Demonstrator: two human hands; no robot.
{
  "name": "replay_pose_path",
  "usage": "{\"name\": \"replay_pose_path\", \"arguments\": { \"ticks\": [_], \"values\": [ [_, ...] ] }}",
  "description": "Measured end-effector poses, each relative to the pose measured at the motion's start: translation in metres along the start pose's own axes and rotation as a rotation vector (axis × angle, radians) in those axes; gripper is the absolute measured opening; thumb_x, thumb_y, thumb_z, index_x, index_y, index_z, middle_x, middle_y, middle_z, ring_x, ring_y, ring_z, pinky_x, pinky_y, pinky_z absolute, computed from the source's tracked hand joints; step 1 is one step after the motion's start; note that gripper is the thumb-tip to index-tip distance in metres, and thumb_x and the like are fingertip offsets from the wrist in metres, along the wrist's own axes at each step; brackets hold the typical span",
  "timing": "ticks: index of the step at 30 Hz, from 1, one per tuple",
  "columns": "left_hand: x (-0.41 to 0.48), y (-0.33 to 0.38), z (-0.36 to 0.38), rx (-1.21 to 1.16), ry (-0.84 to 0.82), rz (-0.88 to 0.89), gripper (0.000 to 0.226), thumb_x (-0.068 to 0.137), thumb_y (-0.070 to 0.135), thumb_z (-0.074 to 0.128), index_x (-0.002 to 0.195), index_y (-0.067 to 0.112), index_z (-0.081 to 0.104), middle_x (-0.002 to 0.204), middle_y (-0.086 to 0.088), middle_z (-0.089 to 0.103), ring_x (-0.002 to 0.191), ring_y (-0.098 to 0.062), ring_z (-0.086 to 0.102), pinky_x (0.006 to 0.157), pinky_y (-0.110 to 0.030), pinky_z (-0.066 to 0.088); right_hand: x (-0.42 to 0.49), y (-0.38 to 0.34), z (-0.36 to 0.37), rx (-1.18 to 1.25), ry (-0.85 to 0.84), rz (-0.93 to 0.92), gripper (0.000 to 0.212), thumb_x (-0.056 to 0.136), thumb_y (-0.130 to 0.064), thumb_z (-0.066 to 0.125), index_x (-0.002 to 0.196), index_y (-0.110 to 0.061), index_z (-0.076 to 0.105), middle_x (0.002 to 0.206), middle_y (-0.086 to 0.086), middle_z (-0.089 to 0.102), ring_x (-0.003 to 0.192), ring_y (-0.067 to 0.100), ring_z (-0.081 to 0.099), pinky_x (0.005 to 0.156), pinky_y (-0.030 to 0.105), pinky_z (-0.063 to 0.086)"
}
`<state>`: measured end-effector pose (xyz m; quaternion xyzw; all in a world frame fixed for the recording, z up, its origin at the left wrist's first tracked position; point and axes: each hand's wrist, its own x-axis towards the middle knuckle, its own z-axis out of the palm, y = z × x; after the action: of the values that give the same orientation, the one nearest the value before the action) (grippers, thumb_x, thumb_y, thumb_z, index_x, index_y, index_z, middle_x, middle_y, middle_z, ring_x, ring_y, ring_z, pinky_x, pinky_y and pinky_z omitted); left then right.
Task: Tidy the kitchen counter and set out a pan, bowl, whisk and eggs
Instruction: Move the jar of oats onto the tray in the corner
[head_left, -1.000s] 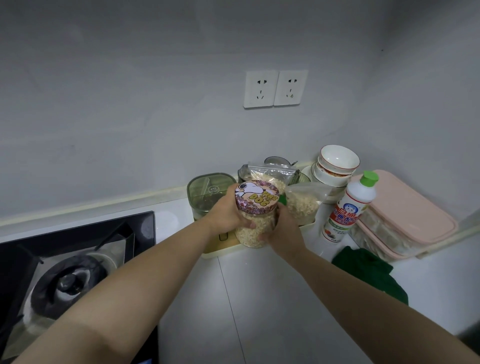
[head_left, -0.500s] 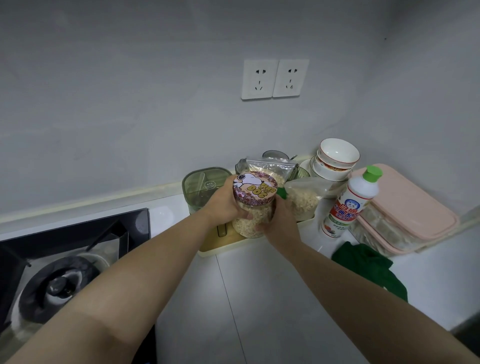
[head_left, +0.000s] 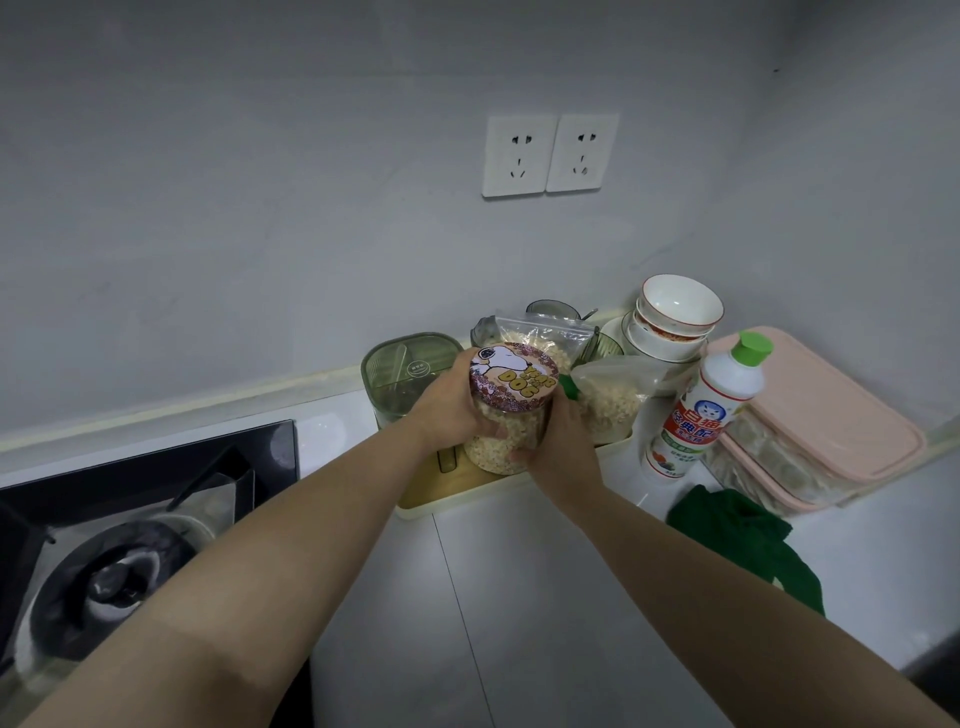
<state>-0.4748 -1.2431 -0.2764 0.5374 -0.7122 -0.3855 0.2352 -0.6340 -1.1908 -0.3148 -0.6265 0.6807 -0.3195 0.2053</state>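
You have the jar (head_left: 506, 441) between both hands: a clear one filled with pale flakes, closed with a lid (head_left: 514, 376) that carries a cartoon dog. Your left hand (head_left: 447, 400) curls round its left side just under the lid. Your right hand (head_left: 563, 447) cups the right side lower down, with a fingertip showing at the jar's lower front. The jar stands nearly upright, its top tipped a little toward you. Its base is over the yellowish tray (head_left: 452, 499) directly below your hands; whether it touches the tray cannot be told.

Just beyond your left hand, a green translucent container (head_left: 410, 374) sits at the tray's back left. Behind the jar, past your fingers, a zip bag (head_left: 545, 338) of the same pale flakes leans upright. A second bag (head_left: 608, 400) slumps just right of your right hand.

Further right of that hand and toward the wall, the white bowls (head_left: 675, 322) are stacked, the top one rimmed in red. A white bottle (head_left: 706, 410) with a green cap stands in front of them, tilted in this view. Beyond the bottle, in the corner, lie stacked boxes with a pink lid (head_left: 821, 415).

Beside your right forearm a dark green cloth (head_left: 748, 540) lies crumpled on the white tabletop (head_left: 519, 623). Under your left forearm is the black hob with its burner (head_left: 119, 587). Above your hands, two white sockets (head_left: 550, 153) sit side by side on the grey wall.
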Motion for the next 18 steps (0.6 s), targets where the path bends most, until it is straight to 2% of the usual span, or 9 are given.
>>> {"name": "replay_pose_path", "arguments": {
  "ticks": [5, 9, 15, 18],
  "values": [
    [0.0, -0.002, 0.001, 0.018, 0.023, 0.011, 0.11, 0.058, 0.02, 0.09, 0.145, 0.021, 0.022, 0.136, 0.003, 0.051, 0.126, -0.018, 0.046, 0.096, -0.02, 0.032, 0.004, 0.001, -0.004, -0.064, -0.035, -0.027, 0.106, 0.062, -0.015, 0.082, 0.148, -0.011, 0.02, 0.136, 0.01, 0.044, 0.122, 0.028, 0.044, 0.098, 0.036, 0.041],
    [0.002, -0.004, 0.004, 0.037, 0.038, 0.008, 0.113, 0.054, 0.024, 0.092, 0.144, 0.021, 0.024, 0.136, 0.002, 0.052, 0.126, -0.019, 0.046, 0.101, -0.026, 0.035, 0.004, 0.003, -0.003, -0.119, -0.019, -0.037, 0.104, 0.062, -0.016, 0.083, 0.146, -0.007, 0.023, 0.131, 0.01, 0.045, 0.12, 0.028, 0.046, 0.096, 0.035, 0.042],
    [-0.002, -0.01, 0.009, 0.051, 0.062, 0.003, 0.113, 0.051, 0.024, 0.093, 0.142, 0.023, 0.026, 0.133, 0.004, 0.053, 0.124, -0.017, 0.047, 0.101, -0.028, 0.038, -0.001, 0.006, 0.003, -0.108, -0.03, -0.001, 0.106, 0.065, -0.017, 0.084, 0.149, -0.01, 0.019, 0.13, 0.008, 0.043, 0.117, 0.028, 0.048, 0.088, 0.036, 0.045],
    [-0.003, -0.013, 0.008, 0.072, 0.046, -0.006, 0.111, 0.053, 0.024, 0.092, 0.143, 0.023, 0.026, 0.133, 0.002, 0.053, 0.125, -0.019, 0.046, 0.101, -0.028, 0.038, -0.002, 0.008, -0.001, -0.103, -0.059, -0.009, 0.097, 0.069, -0.02, 0.082, 0.146, -0.011, 0.024, 0.131, 0.007, 0.043, 0.118, 0.028, 0.048, 0.089, 0.038, 0.046]
  ]
}}
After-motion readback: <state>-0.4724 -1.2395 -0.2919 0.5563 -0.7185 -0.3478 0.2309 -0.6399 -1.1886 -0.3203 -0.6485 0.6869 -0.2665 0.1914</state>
